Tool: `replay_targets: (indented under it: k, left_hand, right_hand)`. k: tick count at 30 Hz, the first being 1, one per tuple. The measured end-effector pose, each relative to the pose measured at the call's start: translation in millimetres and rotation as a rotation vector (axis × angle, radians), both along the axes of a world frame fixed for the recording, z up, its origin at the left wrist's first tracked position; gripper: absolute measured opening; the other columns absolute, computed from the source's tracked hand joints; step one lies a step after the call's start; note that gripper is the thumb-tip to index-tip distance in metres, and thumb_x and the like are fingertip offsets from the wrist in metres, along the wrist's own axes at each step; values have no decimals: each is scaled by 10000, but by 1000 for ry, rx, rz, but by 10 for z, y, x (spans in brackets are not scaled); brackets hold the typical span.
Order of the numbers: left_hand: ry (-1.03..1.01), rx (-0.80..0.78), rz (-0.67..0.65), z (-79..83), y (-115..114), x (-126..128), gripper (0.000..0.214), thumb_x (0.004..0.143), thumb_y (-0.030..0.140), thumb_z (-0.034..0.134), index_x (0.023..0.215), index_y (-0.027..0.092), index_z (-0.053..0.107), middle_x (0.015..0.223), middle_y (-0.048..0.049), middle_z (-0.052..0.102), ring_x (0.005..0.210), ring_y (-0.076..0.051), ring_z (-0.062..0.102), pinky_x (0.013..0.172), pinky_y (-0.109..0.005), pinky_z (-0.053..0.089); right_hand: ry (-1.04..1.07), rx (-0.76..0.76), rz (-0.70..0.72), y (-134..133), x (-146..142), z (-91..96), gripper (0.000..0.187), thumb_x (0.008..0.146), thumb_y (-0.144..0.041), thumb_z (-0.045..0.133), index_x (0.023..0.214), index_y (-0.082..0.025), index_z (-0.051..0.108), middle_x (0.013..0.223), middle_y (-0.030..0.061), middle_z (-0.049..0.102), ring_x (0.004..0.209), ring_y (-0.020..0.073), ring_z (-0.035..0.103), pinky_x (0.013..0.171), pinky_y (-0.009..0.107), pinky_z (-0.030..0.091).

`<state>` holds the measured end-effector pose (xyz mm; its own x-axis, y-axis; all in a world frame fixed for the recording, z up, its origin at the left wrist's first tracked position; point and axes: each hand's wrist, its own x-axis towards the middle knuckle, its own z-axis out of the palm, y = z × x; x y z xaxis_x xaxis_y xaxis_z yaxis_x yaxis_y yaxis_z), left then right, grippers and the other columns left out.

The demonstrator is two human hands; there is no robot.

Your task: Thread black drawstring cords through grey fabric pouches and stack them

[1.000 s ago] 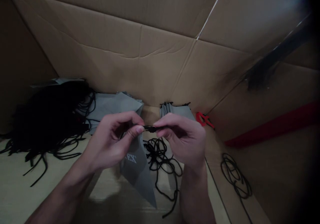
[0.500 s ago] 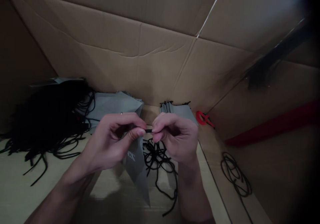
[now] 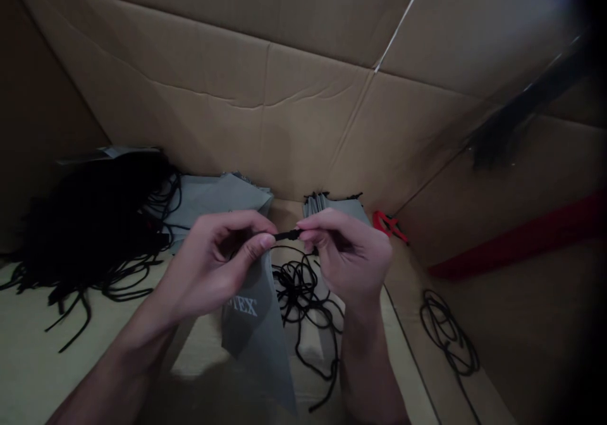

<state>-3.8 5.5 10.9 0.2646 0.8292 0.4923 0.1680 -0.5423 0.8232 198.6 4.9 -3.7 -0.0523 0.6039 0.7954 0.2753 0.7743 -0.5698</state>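
Between thumb and finger, my left hand [image 3: 222, 254] pinches a black cord [image 3: 284, 236] near the top edge of a grey fabric pouch [image 3: 258, 330]. The pouch hangs below that hand, its white lettering ending in "TEX". My right hand [image 3: 351, 251] pinches the same cord at its other side, by a small knot-like lump. A short stretch of cord shows between the fingertips. Behind and below the hands, a loose tangle of black cord [image 3: 298, 286] lies on the table; whether it joins the held cord I cannot tell.
A big heap of black cords [image 3: 90, 222] lies at the left. Beside it are grey fabric pieces [image 3: 218, 192], with a smaller grey stack [image 3: 348, 207] further right. Red-handled scissors [image 3: 389, 224] and a coiled cord [image 3: 448, 333] lie right. Cardboard walls [image 3: 213, 83] rise behind.
My right hand has moved slightly right and up, away from the left, so more cord and a lump now show between them. The pouch has turned, showing more of its lettering.
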Motion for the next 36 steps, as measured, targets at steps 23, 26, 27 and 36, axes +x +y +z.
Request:
replay_targets:
  k: [23,26,27,36]
  left_hand:
    - [133,139,-17,-7,-24,-36,198,994,166,634,821,178,729,695,9,678,622,-122,558,568,-258,417]
    - [137,109,-49,-8,-34,-47,208,1007,187,635,820,181,725,702,5,680,634,-129,565,573,-270,412]
    - [127,97,-56,-16,-33,-55,209,1009,199,641,815,184,718,694,6,668,627,-131,551,563,-275,400]
    - [47,172,-15,-52,-41,-63,190,1005,181,666,816,200,666,698,16,612,623,-130,520,555,-284,385]
  right_hand:
    - [-104,11,300,31,33,41,161,920,-122,807,1014,-252,801,925,13,768,826,158,729,686,287,619]
    - [-35,10,296,46,-17,4,128,954,-140,764,899,-255,778,771,-18,736,707,147,697,646,299,589]
    - [-6,-7,290,47,-37,-12,128,952,-145,765,881,-252,768,748,-22,728,686,146,685,625,298,571]
    - [216,-80,323,19,-177,-77,116,982,-224,757,868,-241,744,761,-11,705,699,148,648,635,301,528]
